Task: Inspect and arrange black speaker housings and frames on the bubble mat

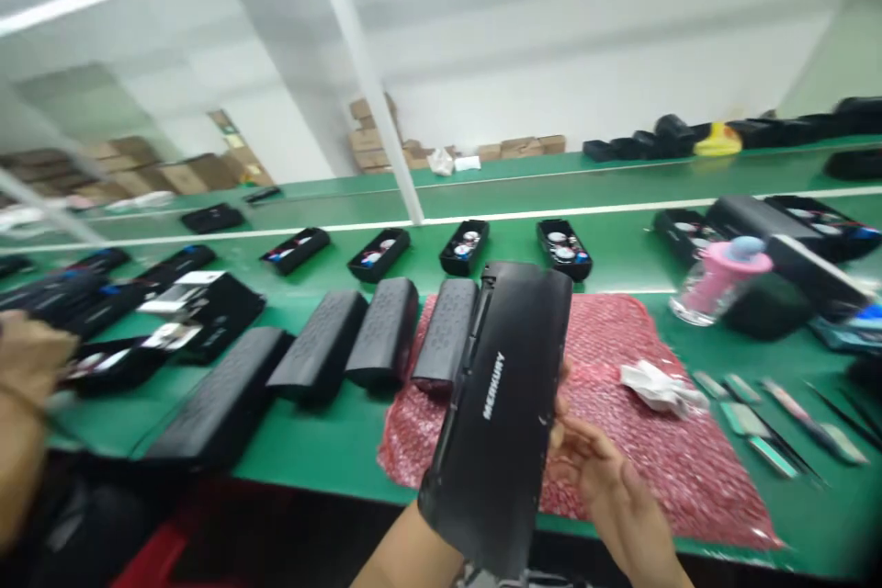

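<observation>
A long black casing (506,423) with white MERKURY lettering is held up at a tilt above the bench. My left hand (562,402) is mostly hidden behind it; the forearm rises from below and fingertips curl round the casing's right edge. My right hand (610,478) is at that edge, palm turned up, fingers loosely bent and partly apart, the tips touching or very near the casing. Under them lies a pink bubble-wrap sheet (620,340). Closed black cases (382,331) stand to the left, one resting on the wrap.
Open black housings (461,248) with wired round parts line the green bench (331,450). On the right are a crumpled white cloth (661,389), a pink-lidded bottle (717,280), and several brushes and slim tools (775,455). Another person's blurred arm (24,413) reaches in from the left.
</observation>
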The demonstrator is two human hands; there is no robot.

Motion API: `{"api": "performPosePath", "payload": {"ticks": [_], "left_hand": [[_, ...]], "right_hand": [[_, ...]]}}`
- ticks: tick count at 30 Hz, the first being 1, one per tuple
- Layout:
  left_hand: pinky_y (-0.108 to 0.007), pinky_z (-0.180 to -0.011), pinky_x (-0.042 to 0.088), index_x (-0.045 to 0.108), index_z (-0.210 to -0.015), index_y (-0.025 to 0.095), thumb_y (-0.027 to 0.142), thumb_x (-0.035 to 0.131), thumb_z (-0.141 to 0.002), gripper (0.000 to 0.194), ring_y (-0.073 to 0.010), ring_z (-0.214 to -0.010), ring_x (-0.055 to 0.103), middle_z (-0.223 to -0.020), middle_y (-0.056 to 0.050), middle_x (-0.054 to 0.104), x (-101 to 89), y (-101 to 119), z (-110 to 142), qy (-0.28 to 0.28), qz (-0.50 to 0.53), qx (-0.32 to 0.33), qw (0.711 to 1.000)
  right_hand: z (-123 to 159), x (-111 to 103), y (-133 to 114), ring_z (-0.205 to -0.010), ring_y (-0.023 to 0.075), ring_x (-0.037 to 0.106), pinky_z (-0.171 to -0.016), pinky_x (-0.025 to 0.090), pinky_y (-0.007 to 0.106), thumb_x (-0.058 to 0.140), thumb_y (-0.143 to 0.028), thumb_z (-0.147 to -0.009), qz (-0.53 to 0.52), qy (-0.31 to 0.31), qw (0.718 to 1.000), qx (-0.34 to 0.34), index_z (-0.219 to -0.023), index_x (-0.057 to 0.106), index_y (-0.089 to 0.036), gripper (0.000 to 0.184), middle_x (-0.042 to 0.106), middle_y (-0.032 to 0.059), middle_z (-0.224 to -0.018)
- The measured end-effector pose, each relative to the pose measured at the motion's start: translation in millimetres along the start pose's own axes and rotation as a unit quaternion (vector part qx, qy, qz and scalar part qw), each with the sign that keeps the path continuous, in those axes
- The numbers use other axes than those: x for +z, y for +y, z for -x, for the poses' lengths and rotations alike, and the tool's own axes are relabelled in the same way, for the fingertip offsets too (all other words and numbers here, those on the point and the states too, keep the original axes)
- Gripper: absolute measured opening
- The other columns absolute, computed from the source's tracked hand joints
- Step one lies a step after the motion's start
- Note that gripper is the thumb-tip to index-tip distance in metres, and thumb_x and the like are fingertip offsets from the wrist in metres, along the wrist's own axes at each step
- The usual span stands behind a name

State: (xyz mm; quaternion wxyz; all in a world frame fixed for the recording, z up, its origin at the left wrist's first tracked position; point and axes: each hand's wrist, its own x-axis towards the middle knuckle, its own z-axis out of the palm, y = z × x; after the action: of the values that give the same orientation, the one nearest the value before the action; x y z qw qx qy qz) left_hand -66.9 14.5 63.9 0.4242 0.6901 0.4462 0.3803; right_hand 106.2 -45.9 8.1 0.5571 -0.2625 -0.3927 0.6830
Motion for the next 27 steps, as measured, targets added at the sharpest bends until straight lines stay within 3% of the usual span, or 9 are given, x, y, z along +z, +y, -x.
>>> {"api": "performPosePath", "payload": {"ticks": [3,6,10,13,16,19,23,25,27], "left_hand": [[-0.055,-0.070,0.055,0.042,-0.148,0.031,0.076,0.010,-0.087,0.083,-0.0320,-0.091,0.069,-0.126,-0.017,0.065,-5.6,1,9,-0.047,0.165,-0.115,0.978],[-0.054,-0.076,0.055,0.043,-0.147,0.032,0.085,0.030,-0.077,0.089,-0.0323,-0.101,0.067,-0.136,-0.015,0.059,-23.6,10,11,-0.035,0.310,-0.187,0.932],[-0.052,-0.076,0.056,0.048,-0.143,0.031,0.088,0.049,-0.065,0.097,-0.0331,-0.103,0.066,-0.128,-0.012,0.064,-55.2,8,10,0.001,0.348,-0.205,0.915],[-0.055,-0.077,0.057,0.048,-0.141,0.022,0.102,0.041,-0.041,0.128,-0.0386,-0.103,0.067,-0.120,-0.015,0.067,-65.1,-13,8,0.012,0.350,-0.176,0.920],[-0.060,-0.074,0.056,0.035,-0.147,0.015,0.104,0.040,-0.020,0.155,-0.0445,-0.096,0.068,-0.118,-0.021,0.066,-60.3,-29,2,0.041,0.289,-0.103,0.951],[-0.058,-0.091,0.052,0.011,-0.153,0.021,0.094,0.060,-0.029,0.152,-0.0420,-0.114,0.063,-0.138,-0.021,0.055,-53.0,-22,-6,0.158,0.185,0.006,0.970],[-0.053,-0.104,0.047,-0.001,-0.153,0.026,0.087,0.065,-0.050,0.137,-0.0360,-0.133,0.051,-0.152,-0.020,0.038,-60.9,3,-20,0.161,0.111,0.074,0.978],[-0.052,-0.106,0.046,-0.008,-0.152,0.028,0.085,0.058,-0.064,0.123,-0.0332,-0.136,0.048,-0.157,-0.021,0.030,-74.3,7,-25,0.155,0.086,0.093,0.980],[-0.053,-0.109,0.043,-0.002,-0.151,0.030,0.073,0.054,-0.081,0.099,-0.0306,-0.137,0.048,-0.155,-0.020,0.031,-91.4,2,-24,0.212,0.049,0.115,0.969]], "right_hand": [[1,-2,-1,-0.095,0.0274,0.071,-0.078,0.060,0.039,0.058,-0.054,-0.087,0.058,0.052,0.997,0.003,-0.111,0.073,-0.031,0.036,0.074,0.0116,-0.107],[0,-5,-8,-0.089,0.0243,0.073,-0.076,0.062,0.034,0.065,-0.044,-0.086,0.113,0.061,0.992,0.003,-0.105,0.075,-0.030,0.025,0.076,0.0100,-0.101],[-5,1,-21,-0.093,0.0248,0.073,-0.082,0.062,0.037,0.067,-0.038,-0.087,0.179,0.007,0.984,-0.001,-0.111,0.074,-0.029,0.027,0.075,0.0105,-0.106],[-17,20,-35,-0.112,0.0277,0.067,-0.094,0.058,0.042,0.069,-0.044,-0.086,0.240,-0.023,0.971,0.000,-0.129,0.064,-0.031,0.045,0.069,0.0114,-0.123],[-41,47,-44,-0.134,0.0333,0.051,-0.109,0.045,0.052,0.083,-0.053,-0.069,0.287,-0.062,0.956,0.004,-0.151,0.038,-0.030,0.096,0.052,0.0136,-0.147],[-70,66,-44,-0.130,0.0344,0.054,-0.108,0.045,0.053,0.093,-0.047,-0.053,0.253,-0.084,0.964,-0.001,-0.152,0.030,-0.026,0.120,0.051,0.0154,-0.146],[-113,67,-47,-0.108,0.0303,0.068,-0.092,0.056,0.045,0.094,-0.045,-0.050,0.133,-0.088,0.987,-0.009,-0.128,0.052,-0.022,0.092,0.070,0.0090,-0.118],[-140,59,-61,-0.100,0.0295,0.070,-0.087,0.057,0.044,0.095,-0.044,-0.044,0.137,-0.065,0.988,-0.017,-0.119,0.057,-0.021,0.087,0.073,0.0073,-0.110],[-177,48,-83,-0.096,0.0294,0.070,-0.085,0.057,0.044,0.094,-0.041,-0.041,0.204,-0.018,0.978,-0.042,-0.114,0.058,-0.019,0.084,0.073,0.0082,-0.108]]}}
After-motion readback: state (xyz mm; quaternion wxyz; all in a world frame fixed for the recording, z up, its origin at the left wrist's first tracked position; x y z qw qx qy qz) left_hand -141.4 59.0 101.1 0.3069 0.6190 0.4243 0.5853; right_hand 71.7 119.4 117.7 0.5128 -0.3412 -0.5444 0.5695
